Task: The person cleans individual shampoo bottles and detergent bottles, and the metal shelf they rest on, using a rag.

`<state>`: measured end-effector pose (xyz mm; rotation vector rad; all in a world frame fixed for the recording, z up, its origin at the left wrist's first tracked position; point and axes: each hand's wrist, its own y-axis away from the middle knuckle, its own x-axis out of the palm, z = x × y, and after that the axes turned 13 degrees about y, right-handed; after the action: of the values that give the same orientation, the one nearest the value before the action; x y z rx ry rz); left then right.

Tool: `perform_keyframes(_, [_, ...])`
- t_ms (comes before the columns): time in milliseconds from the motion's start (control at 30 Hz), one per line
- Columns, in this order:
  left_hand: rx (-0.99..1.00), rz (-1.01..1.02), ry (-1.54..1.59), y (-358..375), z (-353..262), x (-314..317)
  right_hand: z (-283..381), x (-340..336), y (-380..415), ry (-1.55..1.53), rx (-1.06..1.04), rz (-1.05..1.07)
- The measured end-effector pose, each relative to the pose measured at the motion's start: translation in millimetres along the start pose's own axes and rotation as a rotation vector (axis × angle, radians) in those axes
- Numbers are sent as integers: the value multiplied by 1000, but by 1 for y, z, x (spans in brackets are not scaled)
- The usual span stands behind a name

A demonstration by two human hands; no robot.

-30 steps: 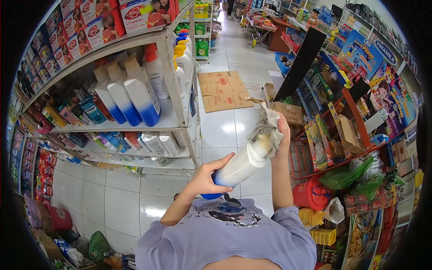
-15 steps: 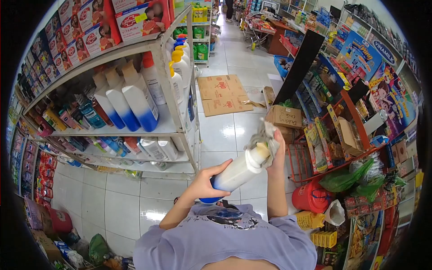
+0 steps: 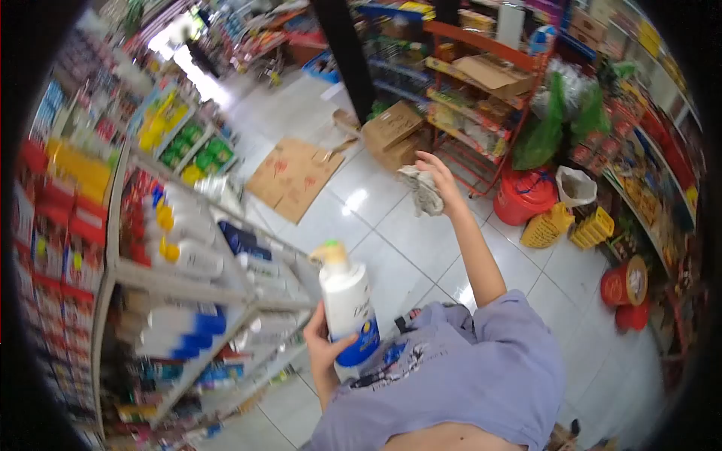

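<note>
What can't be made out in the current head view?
In the head view:
White-and-blue pump bottle: small label print blurred; lower part partly covered by the left hand.
Gray cloth: side against the right hand hidden.
Cardboard box: writing blurred.
Distant person: too small and blurred.

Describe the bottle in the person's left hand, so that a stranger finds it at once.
Find the white shelf on the picture's left, then look right to the lilac shirt. Beside it, the left hand holds the bottle, white above and blue below. Unlike the shelved bottles, it is held in the air.
</note>
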<state>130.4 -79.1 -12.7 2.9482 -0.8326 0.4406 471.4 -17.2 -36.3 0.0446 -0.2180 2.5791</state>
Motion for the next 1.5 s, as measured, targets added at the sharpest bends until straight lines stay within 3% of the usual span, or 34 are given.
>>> perform_keyframes(100, [-41,-6,145,-9,2,-4,1,-69,-16,7,-25,-301])
perform_keyframes(233, [-44,-86,93,-18,-4,-7,44,-99,-9,-330,-47,-300])
perform_keyframes(400, [-83,-106,169,-24,-8,10,47,-114,-4,-247,-63,-278])
perform_keyframes(500, [-2,-181,268,-22,-5,17,53,-85,7,-284,-97,-183])
perform_keyframes(567, [-20,-122,331,-25,-2,16,17,-60,-3,-249,20,-69])
perform_keyframes(600, [13,-94,291,-25,-2,17,10,-35,4,-27,-121,-34])
perform_keyframes(633, [49,-143,313,-21,-2,22,29,-6,32,87,-132,20])
perform_keyframes(700, [64,-195,320,-16,-3,31,23,46,75,-136,133,65])
perform_keyframes(767, [91,-218,313,-10,3,36,13,83,103,9,-64,149])
perform_keyframes(867, [74,-276,359,-4,3,43,32,97,112,-89,-76,294])
perform_keyframes(1000, [76,-250,236,3,7,45,35,104,110,-143,-8,333])
perform_keyframes(1300, [46,-333,219,-15,12,48,23,103,99,-20,-79,303])
perform_keyframes(1367, [-12,-324,240,-16,12,53,9,84,79,183,-291,-126])
perform_keyframes(1433, [-63,-302,257,-19,12,57,5,45,42,-377,72,-331])
perform_keyframes(1500, [-33,-258,308,-19,12,59,-7,-21,15,-827,22,-21])
